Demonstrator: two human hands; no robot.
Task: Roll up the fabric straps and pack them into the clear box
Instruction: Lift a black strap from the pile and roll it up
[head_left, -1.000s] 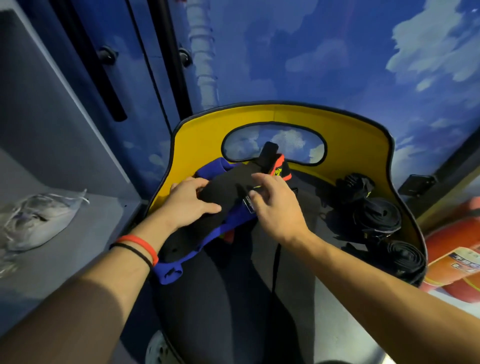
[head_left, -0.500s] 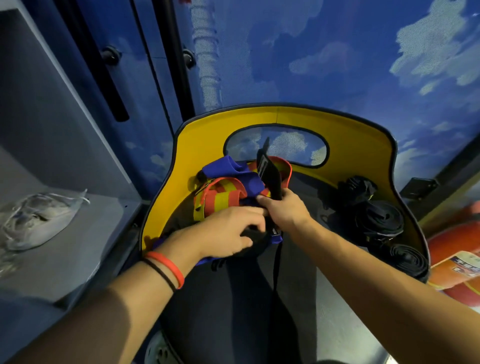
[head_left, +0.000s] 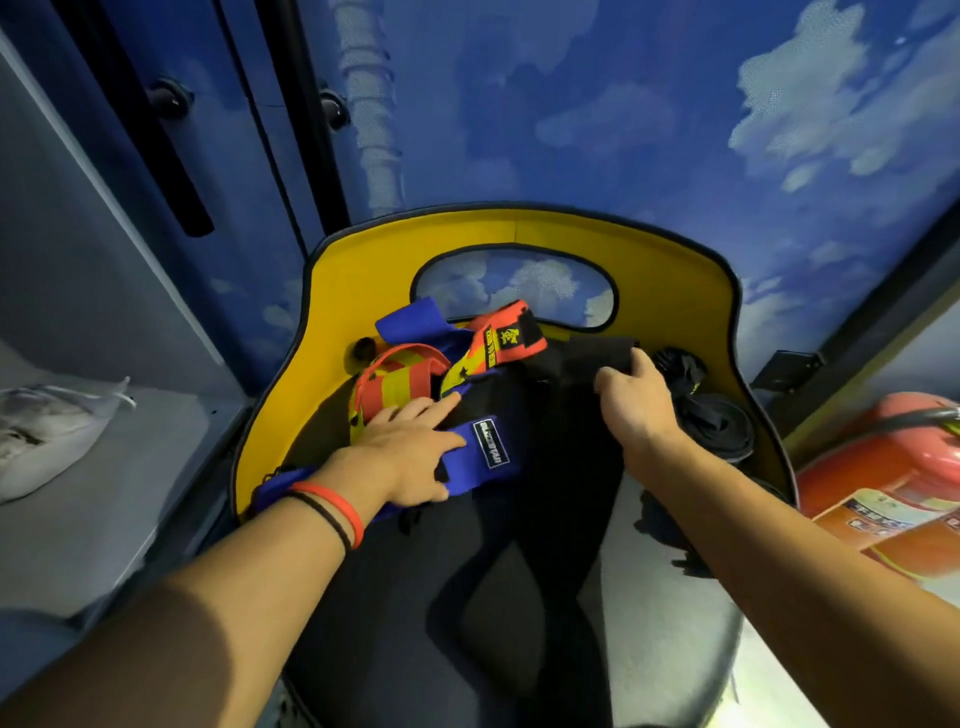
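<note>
1. Sorting stage, I judge: my left hand (head_left: 400, 457) lies flat, fingers straight, on the blue strap (head_left: 488, 449) at centre. My right hand (head_left: 636, 410) pinches the black strap (head_left: 597, 353) at upper centre.
2. Next: draw it clear of the red-and-yellow strap (head_left: 400, 379), then roll.
3. The yellow rim (head_left: 519, 234) hems the heap and rolled black straps (head_left: 719, 428) crowd the right. No clear box in view.

Blue strap (head_left: 483, 452) with black label lay unrolled in front, red-and-yellow striped strap (head_left: 400, 379) looped behind it, black strap (head_left: 597, 353) stretched out further right, rolled black straps (head_left: 717, 431) sat far right.
</note>
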